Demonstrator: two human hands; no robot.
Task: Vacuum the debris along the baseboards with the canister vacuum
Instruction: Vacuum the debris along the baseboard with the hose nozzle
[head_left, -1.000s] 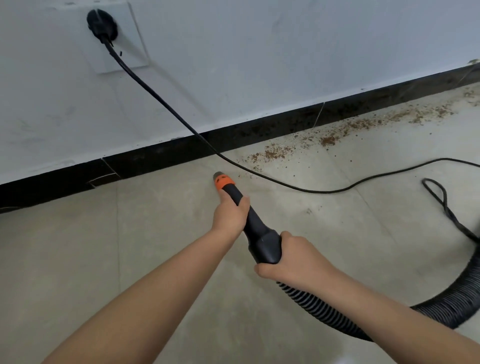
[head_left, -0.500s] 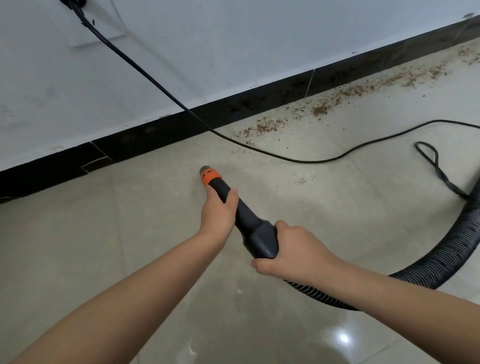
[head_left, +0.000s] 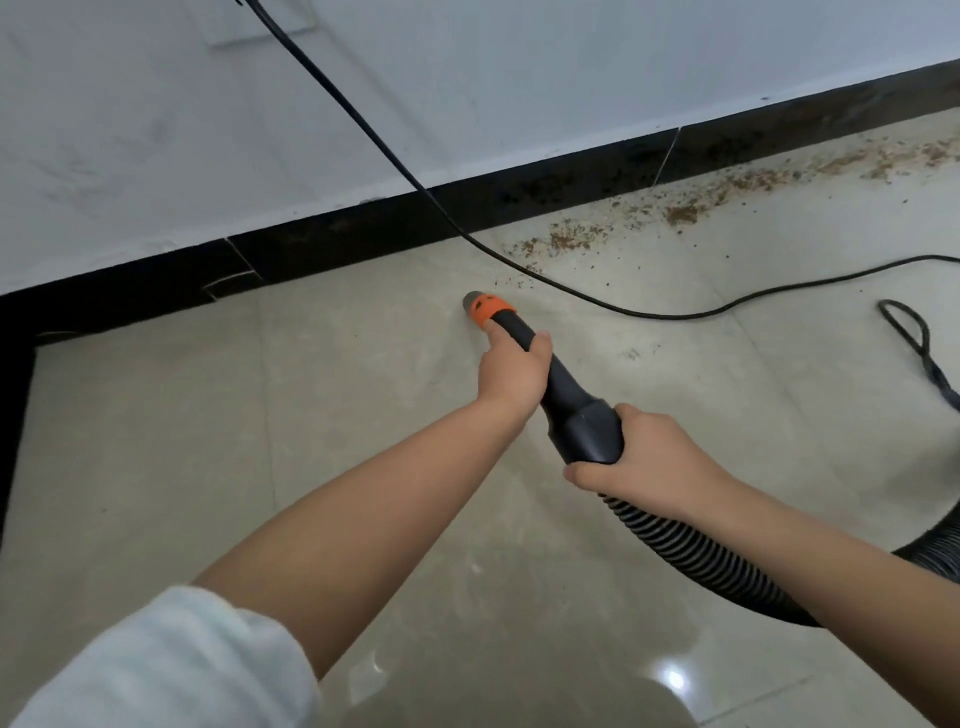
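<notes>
The black nozzle (head_left: 558, 387), orange-collared at its tip, points at the floor (head_left: 156, 441) short of the baseboard (head_left: 332, 244). The left hand (head_left: 511, 371) wraps its fingers closed round the nozzle just behind the collar; the right hand (head_left: 647, 460) grips the wide rear end where the one ribbed hose (head_left: 691, 558) joins. Brown debris (head_left: 571, 241) lies scattered along the baseboard, right of the tip. One cord (head_left: 363, 117) crosses from wall (head_left: 519, 78) to floor.
</notes>
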